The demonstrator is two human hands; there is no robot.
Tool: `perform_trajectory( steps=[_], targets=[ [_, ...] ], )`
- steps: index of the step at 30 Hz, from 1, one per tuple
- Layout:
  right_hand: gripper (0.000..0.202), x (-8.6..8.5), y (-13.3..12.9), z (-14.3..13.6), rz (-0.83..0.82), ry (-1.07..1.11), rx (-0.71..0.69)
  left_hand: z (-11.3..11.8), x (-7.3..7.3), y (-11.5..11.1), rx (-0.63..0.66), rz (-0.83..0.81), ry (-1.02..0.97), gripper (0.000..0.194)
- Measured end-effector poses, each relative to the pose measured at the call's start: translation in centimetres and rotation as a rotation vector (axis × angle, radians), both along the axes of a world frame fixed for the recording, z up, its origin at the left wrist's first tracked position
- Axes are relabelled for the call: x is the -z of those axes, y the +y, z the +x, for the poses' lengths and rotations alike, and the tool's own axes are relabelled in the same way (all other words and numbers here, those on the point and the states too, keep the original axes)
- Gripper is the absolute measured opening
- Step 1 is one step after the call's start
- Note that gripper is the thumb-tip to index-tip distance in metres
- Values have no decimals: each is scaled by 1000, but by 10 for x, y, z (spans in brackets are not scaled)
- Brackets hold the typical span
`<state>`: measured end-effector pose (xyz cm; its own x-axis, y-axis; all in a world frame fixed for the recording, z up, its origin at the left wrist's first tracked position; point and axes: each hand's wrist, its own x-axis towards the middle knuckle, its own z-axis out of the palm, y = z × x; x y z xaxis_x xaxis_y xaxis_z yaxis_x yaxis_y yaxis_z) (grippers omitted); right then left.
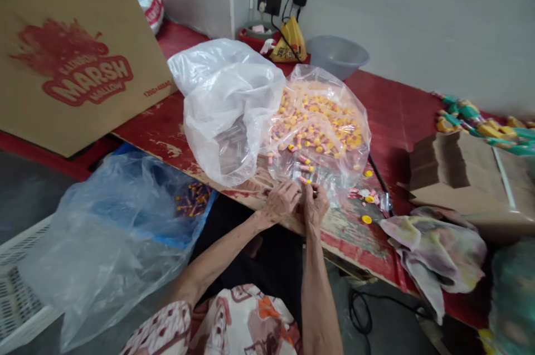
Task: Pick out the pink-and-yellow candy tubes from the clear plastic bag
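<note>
Printed shirt (246, 319) fills the bottom edge, with both forearms reaching up from it to the near edge of the red, scuffed table (401, 101); left hand (282, 200) and right hand (315, 202) sit side by side there, fingers bent; a pink tube with a yellow cap shows at the right fingertips, but I cannot tell whether it is gripped, nor whether the left fingers close on anything.

More such tubes (306, 168) lie loose just beyond the hands, before a clear bag (311, 73) heaped with them; a white bag (234, 65) stands left of it, its mouth towards the person and clear pieces inside; right of the hands lie a loose yellow cap (366, 219) and small scraps, then a stained cloth (438, 249) hanging over the edge and a stack of cardboard (480, 176).

Lower left, a blue bag (137, 204) holds more tubes, near a white crate (20, 302); a carton (104, 115) printed "MARSH MALLOW" stands above; a basin (338, 43) and a yellow bag (291, 40) sit by the wall.
</note>
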<state>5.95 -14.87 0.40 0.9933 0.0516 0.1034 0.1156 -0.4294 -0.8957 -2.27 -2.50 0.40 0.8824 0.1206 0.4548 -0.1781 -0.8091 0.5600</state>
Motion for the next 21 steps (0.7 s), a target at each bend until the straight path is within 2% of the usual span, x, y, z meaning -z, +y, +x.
perform_trajectory(
  steps=[4, 7, 11, 13, 17, 19, 21],
  targets=[
    [87, -3, 2, -2, -17, -5, 14, -8, 0, -2, -63, -29, -86, 21],
    [87, -4, 2, -3, -28, -9, 21, -12, 10, 2, -55, -68, -17, 18],
    [77, 0, 3, -2, -2, -60, 121, -5, 14, 9, -65, -264, 20, 16],
    [68, 3, 3, 0, 36, -107, 239, 6, 8, 9, -103, -343, -39, 22],
    [54, 6, 1, 4, 161, -139, 443, 33, -12, 2, -108, -396, -178, 49],
    [48, 6, 1, 5, 204, -125, 483, 39, -26, -1, -108, -431, -218, 47],
    [44, 4, 1, 5, 227, -115, 488, 33, -44, -5, -99, -470, -262, 37]
  ],
)
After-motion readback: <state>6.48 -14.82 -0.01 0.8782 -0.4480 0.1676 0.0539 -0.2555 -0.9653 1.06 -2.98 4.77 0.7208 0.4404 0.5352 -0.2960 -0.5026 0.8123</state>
